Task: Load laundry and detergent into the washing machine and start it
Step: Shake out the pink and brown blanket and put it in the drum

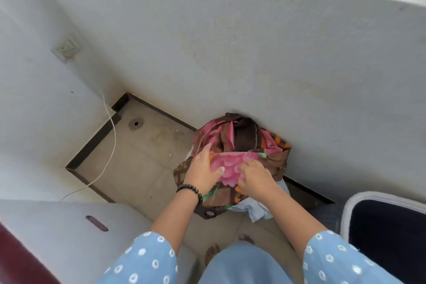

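While the laundry bundle (232,159) sits on the floor against the wall, both hands grip its pink floral cloth: left hand (202,174), right hand (255,178). Washer opening (389,235) is off to the right, so right hand's nearer.

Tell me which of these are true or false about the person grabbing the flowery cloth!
1. Both hands are on the pink flowery cloth. True: the left hand and right hand both grip it.
2. The beaded bracelet is on the right wrist. False: it is on the left wrist.
3. A round drain sits in the floor. True.
4. The white cord lies on top of the laundry. False: it hangs down the wall to the floor, well to the left.
5. The sleeves are plain red. False: blue with white dots.
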The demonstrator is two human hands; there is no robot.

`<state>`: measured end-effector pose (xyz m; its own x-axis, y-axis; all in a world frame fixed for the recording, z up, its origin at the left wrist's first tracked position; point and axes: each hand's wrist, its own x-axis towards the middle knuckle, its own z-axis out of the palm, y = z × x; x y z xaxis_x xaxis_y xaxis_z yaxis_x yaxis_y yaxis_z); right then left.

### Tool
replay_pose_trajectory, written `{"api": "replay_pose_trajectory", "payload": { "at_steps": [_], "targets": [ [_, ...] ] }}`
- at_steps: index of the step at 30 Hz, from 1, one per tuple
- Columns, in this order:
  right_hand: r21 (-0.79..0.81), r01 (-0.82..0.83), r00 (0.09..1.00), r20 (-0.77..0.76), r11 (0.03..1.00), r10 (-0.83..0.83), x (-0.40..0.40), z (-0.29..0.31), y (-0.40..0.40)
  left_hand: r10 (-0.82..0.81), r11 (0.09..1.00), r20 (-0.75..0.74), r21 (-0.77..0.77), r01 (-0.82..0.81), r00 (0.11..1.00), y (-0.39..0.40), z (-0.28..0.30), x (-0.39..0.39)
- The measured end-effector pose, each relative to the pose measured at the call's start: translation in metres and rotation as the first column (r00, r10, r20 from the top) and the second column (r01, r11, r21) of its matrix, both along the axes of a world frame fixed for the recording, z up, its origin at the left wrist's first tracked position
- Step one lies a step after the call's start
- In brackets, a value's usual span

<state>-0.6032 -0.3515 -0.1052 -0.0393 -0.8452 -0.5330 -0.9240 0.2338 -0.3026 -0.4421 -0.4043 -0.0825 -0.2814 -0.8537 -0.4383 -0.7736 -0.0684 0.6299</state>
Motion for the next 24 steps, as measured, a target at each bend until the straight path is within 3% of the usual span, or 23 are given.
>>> {"api": "replay_pose_trajectory", "payload": {
  "at_steps": [9,16,20,24],
  "targets": [
    [0.097,-0.019,0.996,0.085,0.995,0.010,0.003,-0.060,-0.052,-0.081,0.992,0.065,0.101,0.074,0.995,-0.019,-0.052,-0.003],
    [0.203,-0.099,0.995,0.044,0.974,0.092,0.007,-0.091,-0.072,-0.103,0.990,0.087,0.110,0.093,0.991,-0.023,-0.077,0.001],
    [0.262,-0.072,0.994,-0.060,0.962,0.090,0.010,-0.087,-0.067,-0.094,0.986,0.091,0.149,0.080,0.991,-0.021,-0.083,0.008],
    [0.232,-0.073,0.997,0.029,0.970,0.069,0.014,-0.069,-0.056,-0.165,0.979,0.112,0.141,0.149,0.980,-0.019,-0.081,0.016]
  ]
}}
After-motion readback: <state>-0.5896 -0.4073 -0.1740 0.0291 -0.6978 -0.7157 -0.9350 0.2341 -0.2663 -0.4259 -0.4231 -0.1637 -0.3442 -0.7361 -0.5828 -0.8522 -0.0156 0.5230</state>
